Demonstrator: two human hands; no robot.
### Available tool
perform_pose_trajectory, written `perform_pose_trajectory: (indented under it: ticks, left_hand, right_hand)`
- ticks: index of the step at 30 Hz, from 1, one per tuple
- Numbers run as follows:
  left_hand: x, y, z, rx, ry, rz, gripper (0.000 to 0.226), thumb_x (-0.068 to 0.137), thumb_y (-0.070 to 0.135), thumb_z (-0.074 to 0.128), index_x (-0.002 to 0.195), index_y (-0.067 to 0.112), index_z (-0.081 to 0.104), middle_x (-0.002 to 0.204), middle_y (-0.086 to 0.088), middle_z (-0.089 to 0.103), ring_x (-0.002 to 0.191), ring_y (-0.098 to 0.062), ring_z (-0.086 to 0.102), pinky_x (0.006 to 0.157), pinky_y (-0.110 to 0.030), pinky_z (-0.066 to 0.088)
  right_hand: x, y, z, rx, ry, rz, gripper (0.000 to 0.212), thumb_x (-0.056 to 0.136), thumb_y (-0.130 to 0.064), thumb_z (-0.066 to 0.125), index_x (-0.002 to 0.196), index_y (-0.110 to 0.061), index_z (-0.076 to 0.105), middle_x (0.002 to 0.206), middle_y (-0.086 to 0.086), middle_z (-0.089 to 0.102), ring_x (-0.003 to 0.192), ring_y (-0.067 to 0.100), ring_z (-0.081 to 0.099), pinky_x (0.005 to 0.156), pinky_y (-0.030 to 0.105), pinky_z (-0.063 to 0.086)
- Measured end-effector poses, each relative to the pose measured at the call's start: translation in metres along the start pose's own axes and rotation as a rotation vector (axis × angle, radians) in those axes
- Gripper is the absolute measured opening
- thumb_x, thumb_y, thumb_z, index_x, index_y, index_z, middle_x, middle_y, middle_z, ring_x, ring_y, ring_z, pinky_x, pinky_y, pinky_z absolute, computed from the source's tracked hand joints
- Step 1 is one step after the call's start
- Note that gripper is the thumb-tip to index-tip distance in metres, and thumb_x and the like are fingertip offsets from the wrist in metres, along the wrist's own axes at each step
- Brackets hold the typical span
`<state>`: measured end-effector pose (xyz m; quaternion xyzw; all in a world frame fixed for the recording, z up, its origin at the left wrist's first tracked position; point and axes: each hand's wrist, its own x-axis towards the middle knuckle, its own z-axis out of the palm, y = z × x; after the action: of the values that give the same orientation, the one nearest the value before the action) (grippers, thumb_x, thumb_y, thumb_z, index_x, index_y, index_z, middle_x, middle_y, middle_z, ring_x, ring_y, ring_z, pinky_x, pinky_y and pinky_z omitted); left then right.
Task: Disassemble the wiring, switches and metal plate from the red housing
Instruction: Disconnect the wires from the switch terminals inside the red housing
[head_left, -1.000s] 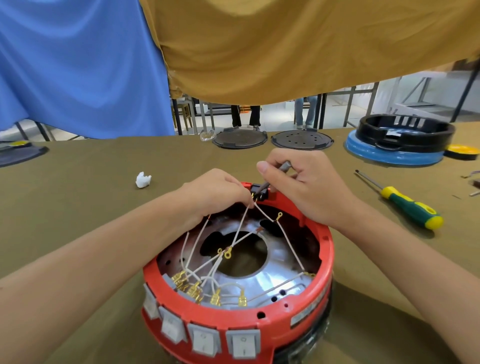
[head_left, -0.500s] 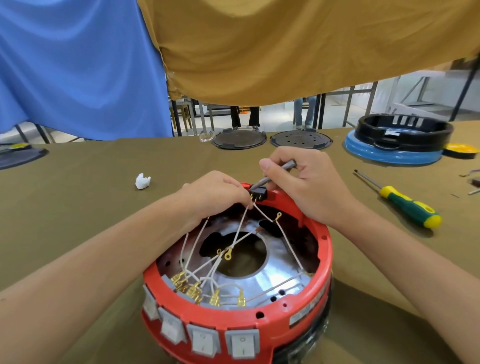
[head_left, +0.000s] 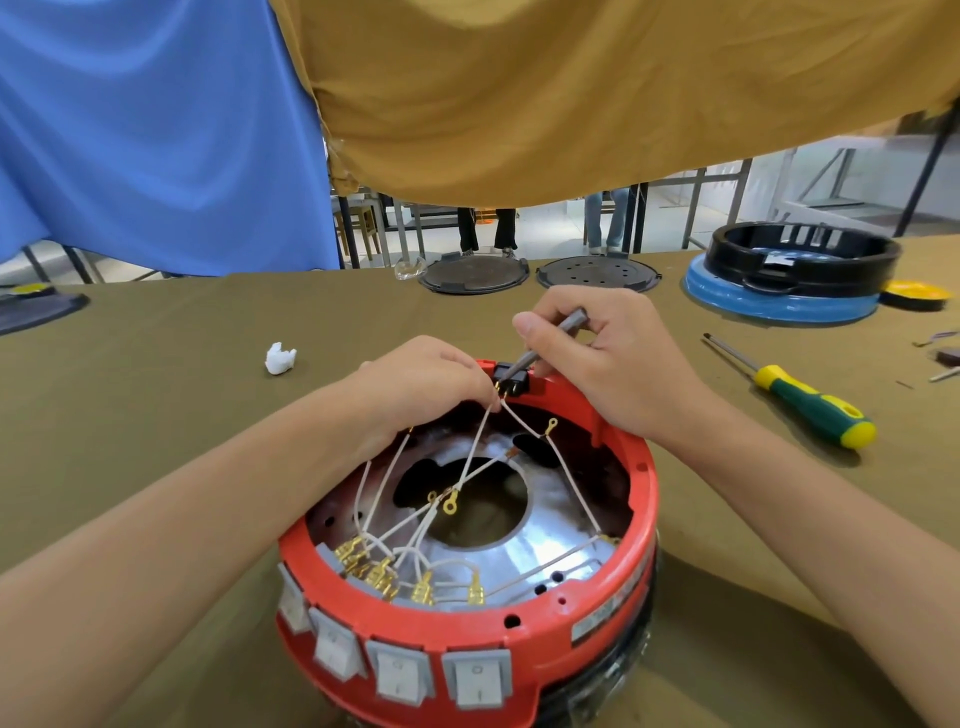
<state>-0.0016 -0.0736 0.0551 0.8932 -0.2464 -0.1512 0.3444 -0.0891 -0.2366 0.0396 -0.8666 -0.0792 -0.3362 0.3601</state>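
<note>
- The red housing (head_left: 519, 631) sits upside down on the table (head_left: 156, 395), open side up, close in front of the person.
- Little looks finished: the white wires (head_left: 470, 457) are strung across the inside, most brass connectors are plugged in, and a few ring terminals hang loose.
- The four grey switches (head_left: 397, 675) sit in the front wall, and the shiny metal plate (head_left: 550, 545) lies inside, so both remain to come out.
- The left hand (head_left: 421, 384) pinches wires beside a black connector block (head_left: 511, 375) on the far rim.
- The right hand (head_left: 605, 358) grips a slim grey tool (head_left: 545, 343) whose tip meets that block; I judge this to be the step in hand.
- A yellow-green screwdriver (head_left: 795, 397) lies unused to the right.
</note>
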Motion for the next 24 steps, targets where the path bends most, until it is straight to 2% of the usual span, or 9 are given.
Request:
perform_pose_trajectory:
  ticks: [5,8,11,14,17,19,21,24]
  left_hand:
    - [-0.001,0.000,0.000,-0.013,-0.019,0.005,0.007,0.077,0.035,0.074,0.071,0.035,0.078,0.101,0.014,0.071,0.117,-0.024,0.054,0.117,-0.052,0.022]
    - [-0.001,0.001,0.000,-0.034,-0.028,-0.003,0.007,0.077,0.032,0.075,0.071,0.033,0.079,0.102,0.011,0.071,0.112,-0.020,0.056,0.113,-0.047,0.031]
    - [-0.002,0.001,0.000,-0.035,-0.031,-0.007,0.008,0.078,0.032,0.075,0.071,0.032,0.079,0.102,0.010,0.071,0.111,-0.019,0.056,0.111,-0.045,0.034]
    - [-0.002,0.001,0.000,-0.039,-0.035,-0.005,0.008,0.078,0.031,0.074,0.071,0.032,0.079,0.102,0.009,0.071,0.110,-0.019,0.057,0.111,-0.045,0.035]
    - [-0.002,0.001,0.000,-0.051,-0.038,0.003,0.009,0.079,0.029,0.074,0.072,0.030,0.079,0.100,0.009,0.072,0.108,-0.017,0.059,0.107,-0.041,0.038]
    - [-0.002,0.002,0.000,-0.068,-0.036,0.007,0.009,0.079,0.027,0.075,0.072,0.027,0.080,0.098,0.007,0.073,0.106,-0.017,0.060,0.099,-0.034,0.042]
    - [-0.001,0.002,0.000,-0.080,-0.037,0.002,0.008,0.079,0.026,0.075,0.073,0.026,0.080,0.100,0.006,0.073,0.105,-0.016,0.059,0.087,-0.028,0.042]
    - [-0.001,0.002,-0.001,-0.081,-0.041,-0.007,0.007,0.079,0.027,0.075,0.074,0.025,0.080,0.100,0.005,0.072,0.104,-0.017,0.059,0.084,-0.027,0.041]
  right_hand:
    - [0.002,0.012,-0.002,0.281,0.016,0.170,0.028,0.099,-0.018,0.060,0.083,0.004,0.067,0.065,0.009,0.068,0.063,0.022,0.068,0.068,0.035,0.060]
    - [0.002,0.015,-0.003,0.401,-0.010,0.253,0.028,0.099,-0.016,0.060,0.088,0.010,0.064,0.064,0.006,0.066,0.062,0.018,0.065,0.065,0.025,0.058]
    - [0.002,0.012,-0.004,0.357,-0.027,0.234,0.026,0.099,-0.016,0.060,0.088,0.008,0.064,0.066,0.006,0.067,0.064,0.020,0.067,0.068,0.032,0.059]
    - [0.001,0.007,-0.005,0.093,-0.039,0.060,0.025,0.099,-0.022,0.060,0.083,-0.003,0.066,0.069,0.006,0.069,0.066,0.024,0.068,0.068,0.044,0.057]
    - [-0.001,0.001,-0.005,-0.059,-0.079,-0.056,0.024,0.098,-0.030,0.061,0.084,-0.012,0.068,0.070,0.000,0.068,0.062,0.020,0.063,0.060,0.038,0.051]
    - [-0.001,0.002,-0.006,-0.076,-0.086,-0.069,0.022,0.097,-0.031,0.063,0.084,-0.014,0.069,0.070,-0.002,0.069,0.060,0.017,0.061,0.056,0.034,0.049]
    - [0.000,0.004,-0.006,-0.040,-0.076,-0.043,0.022,0.097,-0.030,0.064,0.083,-0.014,0.070,0.069,-0.001,0.070,0.064,0.020,0.064,0.061,0.039,0.051]
    - [0.000,0.010,-0.004,0.154,-0.037,0.054,0.022,0.096,-0.022,0.065,0.082,-0.005,0.068,0.069,0.007,0.070,0.068,0.026,0.068,0.071,0.045,0.055]
